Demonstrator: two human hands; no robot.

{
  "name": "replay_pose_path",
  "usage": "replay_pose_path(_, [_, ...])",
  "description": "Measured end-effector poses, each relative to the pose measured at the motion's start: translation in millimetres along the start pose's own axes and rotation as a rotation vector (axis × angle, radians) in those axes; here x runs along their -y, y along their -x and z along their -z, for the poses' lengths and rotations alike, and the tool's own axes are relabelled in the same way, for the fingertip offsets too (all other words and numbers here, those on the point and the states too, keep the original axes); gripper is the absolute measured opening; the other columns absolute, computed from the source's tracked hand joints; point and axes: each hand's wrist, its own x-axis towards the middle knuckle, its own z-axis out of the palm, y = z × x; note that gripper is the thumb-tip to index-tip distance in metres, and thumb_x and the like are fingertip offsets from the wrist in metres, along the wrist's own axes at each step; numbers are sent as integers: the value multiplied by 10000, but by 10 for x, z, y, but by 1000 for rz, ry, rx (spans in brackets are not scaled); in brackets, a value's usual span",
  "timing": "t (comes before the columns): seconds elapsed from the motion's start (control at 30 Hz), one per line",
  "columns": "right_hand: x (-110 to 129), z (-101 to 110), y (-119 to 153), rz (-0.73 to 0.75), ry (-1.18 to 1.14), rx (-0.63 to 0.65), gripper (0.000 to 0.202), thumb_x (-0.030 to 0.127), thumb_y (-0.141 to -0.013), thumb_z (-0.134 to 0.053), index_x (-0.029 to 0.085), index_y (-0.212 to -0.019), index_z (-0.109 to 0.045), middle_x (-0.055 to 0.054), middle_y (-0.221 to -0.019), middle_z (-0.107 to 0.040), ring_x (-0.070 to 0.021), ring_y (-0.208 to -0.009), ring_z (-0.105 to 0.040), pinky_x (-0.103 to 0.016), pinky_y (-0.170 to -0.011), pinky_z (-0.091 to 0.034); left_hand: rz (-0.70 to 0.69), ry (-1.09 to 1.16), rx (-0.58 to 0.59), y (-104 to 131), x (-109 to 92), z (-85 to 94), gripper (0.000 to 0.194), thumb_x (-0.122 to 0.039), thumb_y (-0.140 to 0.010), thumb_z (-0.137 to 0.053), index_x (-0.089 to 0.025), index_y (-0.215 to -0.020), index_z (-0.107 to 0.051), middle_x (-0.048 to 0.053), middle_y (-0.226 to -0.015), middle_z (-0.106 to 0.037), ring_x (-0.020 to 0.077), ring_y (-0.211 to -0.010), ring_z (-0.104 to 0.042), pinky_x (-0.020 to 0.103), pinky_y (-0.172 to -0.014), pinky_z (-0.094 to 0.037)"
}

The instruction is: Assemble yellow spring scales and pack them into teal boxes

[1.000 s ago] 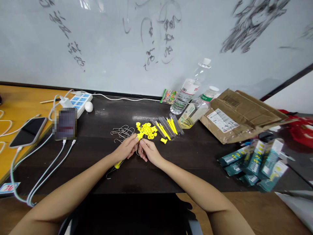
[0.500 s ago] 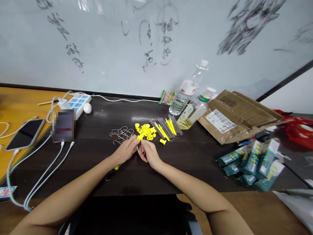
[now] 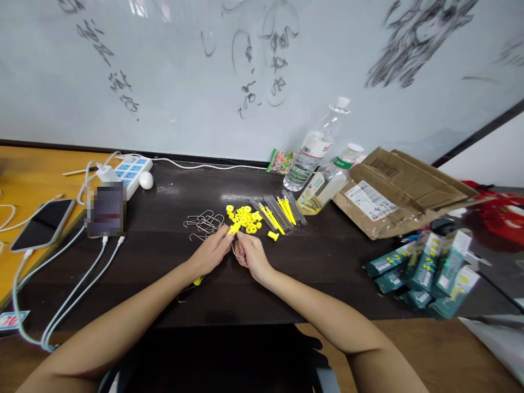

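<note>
Fingers of the left hand (image 3: 213, 251) closed on a yellow piece (image 3: 233, 228); those of the right hand (image 3: 256, 258) pinching a wire hook (image 3: 236, 255) just beside it, over the counter (image 3: 278, 300). Any join is hidden. The grip is little changed from half a second earlier, suggesting that work on both parts is unfinished. Beyond: loose pieces (image 3: 246, 218), flanked by hooks (image 3: 204, 221) at left, yellow sticks (image 3: 275, 220) at right.

The small pieces (image 3: 248, 218) are yellow, the tabletop (image 3: 323, 273) blackish-brown
</note>
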Motion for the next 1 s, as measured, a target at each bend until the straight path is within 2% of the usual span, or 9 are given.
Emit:
replay_pose_path(0.17, [-9,-16,21,49,11,-10,525,544,-816,-576,185,-479,-393,69,-386,-352,-29,-307,-259,-187,-327,-158,-97,-263,-53,2,-31,23,248,-415,-954,-318,-211,-820,-361,-42,-668,-438,122,-591,-446,252,-589,-342])
replay_pose_path(0.27, [-10,-32,37,65,37,-31,540,562,-816,-566,187,-472,-386,71,-385,-333,-31,-310,-263,-194,-335,-169,-101,-343,-83,7,-25,24,225,-409,-948,-331,-212,-852,-379,-30,-705,-464,143,-630,-468,268,-615,-334])
replay_pose_path(0.4, [-12,-49,51,59,39,-35,552,582,-819,-545,193,-465,-377,74,-362,-303,-35,-304,-244,-199,-336,-159,-112,-241,-73,12,-18,12,257,-414,-958,-293,-212,-814,-361,-43,-651,-426,123,-572,-431,253,-575,-324])
replay_pose_path(0.5, [11,-63,57,26,26,-27,549,586,-815,-544,197,-474,-362,77,-352,-305,-34,-302,-233,-196,-334,-144,-78,-97,-38,13,-28,-1,288,-428,-964,-263,-215,-785,-333,-69,-571,-370,100,-490,-368,232,-517,-300])
replay_pose_path(0.6, [47,-79,65,16,16,-28,547,585,-801,-561,196,-479,-351,80,-352,-311,-30,-307,-235,-189,-340,-148,-57,-46,-45,15,-37,-16,281,-429,-962,-271,-216,-785,-319,-83,-548,-355,89,-457,-337,222,-493,-284])
replay_pose_path(0.83, [35,-94,85,45,57,-105,556,581,-796,-571,185,-459,-372,83,-361,-297,-26,-314,-251,-191,-345,-155,-94,-177,-74,19,-52,-34,255,-405,-963,-263,-216,-810,-341,-70,-578,-374,110,-504,-381,237,-536,-308])
replay_pose_path(1.0, [13,-95,91,46,40,-103,554,566,-797,-580,181,-455,-377,82,-366,-301,-24,-309,-258,-188,-341,-156,-127,-318,-105,22,-57,-19,249,-397,-957,-267,-219,-796,-334,-43,-636,-429,132,-564,-434,249,-572,-322])
